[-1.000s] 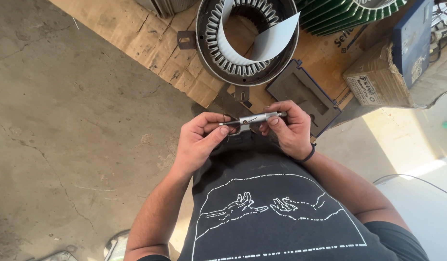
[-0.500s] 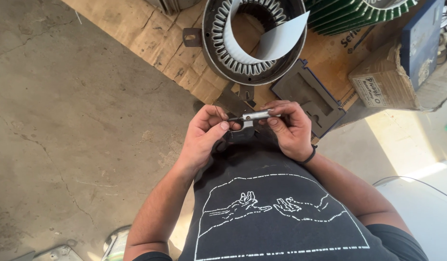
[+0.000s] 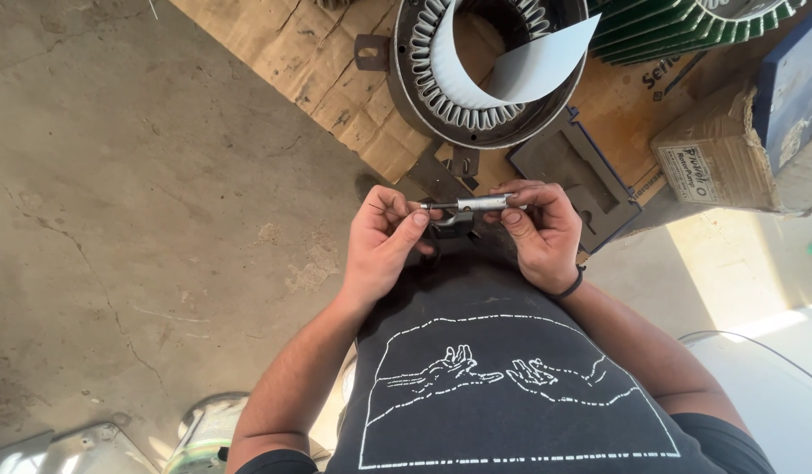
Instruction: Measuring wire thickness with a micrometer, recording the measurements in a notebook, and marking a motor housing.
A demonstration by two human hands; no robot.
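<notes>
Hands meet in front of the person's chest, above the dark T-shirt (image 3: 520, 395) with its white line drawing, and between them lies a small micrometer (image 3: 470, 207), a slim silvery metal gauge held level. The left hand (image 3: 384, 246) has its fingers curled, thumb and forefinger pinched on the thin left end of the micrometer. The right hand (image 3: 537, 233) is likewise closed around the thicker barrel at the right end, fingertips and thumb gripping it, a dark band round that wrist. Just beyond the hands, a round electric motor stator (image 3: 485, 70) rests on flattened cardboard (image 3: 309, 61) spread over the concrete floor (image 3: 134, 219); its inner ring of slots shows, and a curved sheet of white insulating paper (image 3: 511, 66) stands inside the bore. A flat dark metal cover plate (image 3: 577, 175) lies beside the stator, near the right hand. To the right sit a worn cardboard box (image 3: 717, 158) and a blue box (image 3: 796, 83), with a green finned motor housing (image 3: 686, 26) behind them. Pale metal parts show at the lower left edge; what they are cannot be told.
</notes>
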